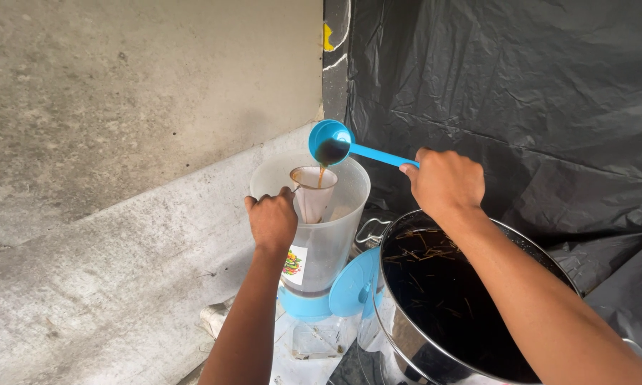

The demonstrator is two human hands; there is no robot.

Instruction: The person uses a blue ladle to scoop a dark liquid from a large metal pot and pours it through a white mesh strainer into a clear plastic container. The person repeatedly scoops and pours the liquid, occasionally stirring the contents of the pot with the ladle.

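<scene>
The right hand (446, 180) is closed around the thin handle of a blue ladle (333, 145), and its fingers wrap the far end. The ladle is tipped over a small cone strainer (314, 187), and dark brown liquid runs from its cup into the cone. The left hand (272, 219) has its fingers shut on the strainer's handle and keeps it inside the top of a tall clear plastic jug (335, 235). The ladle looks light and stiff, but the wet cup could drip, so the end of the handle seems the best place to hold. The strainer looks thin and easy to tip. The jug stands on a blue base (303, 305), and a round blue lid (353, 285) leans beside it. Just to the right is 1 big shiny metal pot (392, 335) full of dark liquid with bits of stick in it. It is probably heavy. Behind is black plastic sheeting (513, 85), and to the left is a rough grey concrete wall (121, 107).
</scene>
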